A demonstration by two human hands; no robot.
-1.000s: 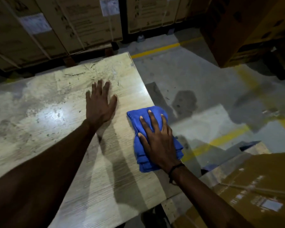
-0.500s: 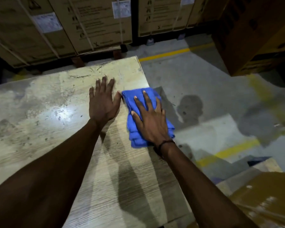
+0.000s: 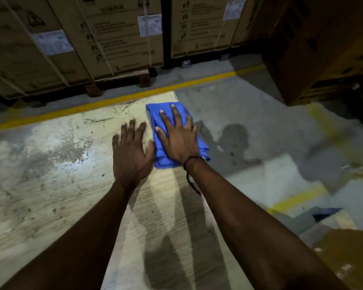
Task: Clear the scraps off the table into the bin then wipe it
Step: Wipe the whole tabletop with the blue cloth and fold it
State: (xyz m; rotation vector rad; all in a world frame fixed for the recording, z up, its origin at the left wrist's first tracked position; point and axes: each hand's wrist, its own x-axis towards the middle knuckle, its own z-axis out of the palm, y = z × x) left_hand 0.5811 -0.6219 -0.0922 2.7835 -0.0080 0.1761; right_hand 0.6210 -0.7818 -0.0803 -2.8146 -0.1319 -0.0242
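Note:
A folded blue cloth [image 3: 155, 116] lies at the far right corner of the pale, stained wooden table [image 3: 57, 185], partly overhanging its right edge. My right hand [image 3: 178, 137] presses flat on the cloth with fingers spread and straight. My left hand [image 3: 131, 153] rests flat on the bare tabletop just left of the cloth, its thumb side touching the cloth's edge. Small dark specks and smears dot the table's left and far parts. No bin shows in the view.
Large strapped cardboard boxes [image 3: 105, 38] on pallets stand beyond a yellow floor line [image 3: 176, 84]. More stacked boxes [image 3: 323, 49] rise at the right. Grey concrete floor runs along the table's right side, and a brown carton [image 3: 348, 258] sits at the lower right.
My right hand has pushed the cloth away along the table's right edge up to the far corner. My left hand has stayed flat on the table, and the view has tilted up.

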